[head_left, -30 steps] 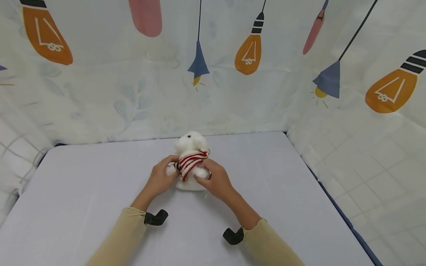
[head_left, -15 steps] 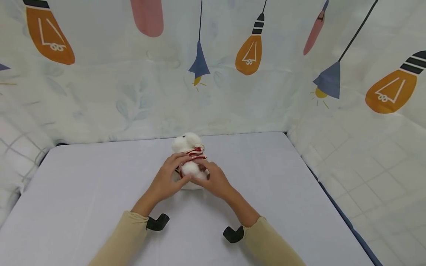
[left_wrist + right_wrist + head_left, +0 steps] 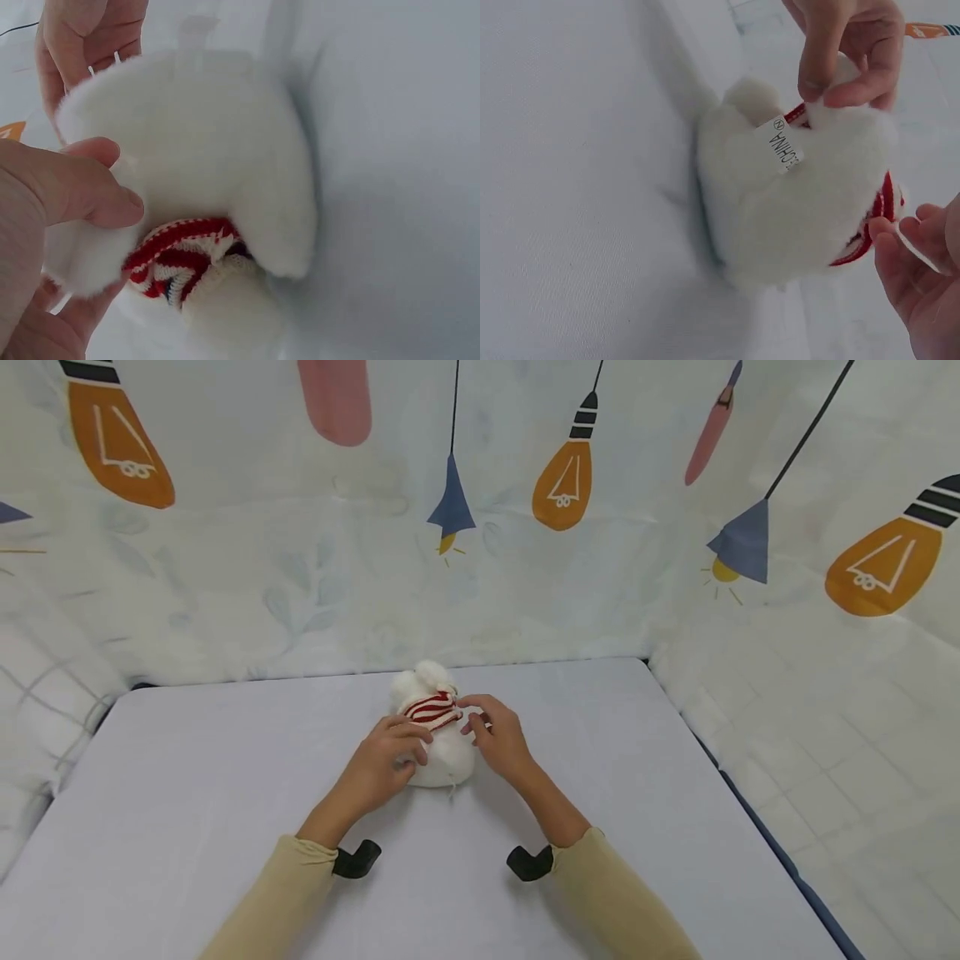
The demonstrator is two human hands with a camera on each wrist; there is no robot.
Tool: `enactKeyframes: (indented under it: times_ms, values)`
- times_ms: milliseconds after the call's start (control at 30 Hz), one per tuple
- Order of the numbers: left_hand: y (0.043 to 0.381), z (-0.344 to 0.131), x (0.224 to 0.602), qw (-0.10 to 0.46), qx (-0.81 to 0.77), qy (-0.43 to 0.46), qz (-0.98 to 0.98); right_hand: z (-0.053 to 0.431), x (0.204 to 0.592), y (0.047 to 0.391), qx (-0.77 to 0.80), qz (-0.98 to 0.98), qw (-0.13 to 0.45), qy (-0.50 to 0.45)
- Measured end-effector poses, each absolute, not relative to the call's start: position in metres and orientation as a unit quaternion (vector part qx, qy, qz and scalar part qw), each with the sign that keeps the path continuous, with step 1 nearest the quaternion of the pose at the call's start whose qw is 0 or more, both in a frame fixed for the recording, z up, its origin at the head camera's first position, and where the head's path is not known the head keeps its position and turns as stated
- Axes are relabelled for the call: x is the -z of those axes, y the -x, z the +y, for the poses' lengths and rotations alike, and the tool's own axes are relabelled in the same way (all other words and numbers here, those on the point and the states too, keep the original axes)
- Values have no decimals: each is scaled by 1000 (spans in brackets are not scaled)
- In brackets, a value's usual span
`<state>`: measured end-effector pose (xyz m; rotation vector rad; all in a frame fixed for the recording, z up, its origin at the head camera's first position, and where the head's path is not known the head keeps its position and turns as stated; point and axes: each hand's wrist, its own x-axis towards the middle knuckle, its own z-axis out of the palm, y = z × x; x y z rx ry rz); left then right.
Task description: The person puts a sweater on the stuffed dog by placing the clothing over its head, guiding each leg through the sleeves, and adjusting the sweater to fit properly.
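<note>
A white plush toy (image 3: 446, 760) with a red-and-white striped knit scarf (image 3: 433, 710) sits on the white table, its face turned away in the head view. My left hand (image 3: 384, 758) holds its left side, thumb and fingers around a fluffy white limb (image 3: 86, 259) in the left wrist view. My right hand (image 3: 501, 737) is at the scarf's right end, fingertips right at the edge of the scarf (image 3: 883, 206) in the right wrist view. A printed white label (image 3: 778, 144) sticks out of the fur there.
A white cloth covers the table (image 3: 225, 752). Behind it hangs a pale curtain (image 3: 360, 568) printed with bulbs and lamps. Black wrist mounts (image 3: 357, 860) stick out from both beige sleeves (image 3: 273, 902).
The plush toy has turned so its face no longer shows. My right hand has let go of its lower side and moved up to the scarf. My left hand has moved slightly inward.
</note>
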<state>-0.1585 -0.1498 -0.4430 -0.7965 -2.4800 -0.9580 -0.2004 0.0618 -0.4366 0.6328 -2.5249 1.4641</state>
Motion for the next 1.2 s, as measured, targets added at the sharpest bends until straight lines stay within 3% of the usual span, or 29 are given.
enactKeyframes:
  times_ms: [433,967,1200]
  values:
    - [152,-144,443,172,343,296,-875,58,435,211,-401,-891,50,-207]
    - [149,-145,441,221,339,322,-856,60,433,211,-547,-815,-47,-183]
    - [151,-146,446,249,345,339,-839,63,435,215,-315,-933,-14,-173]
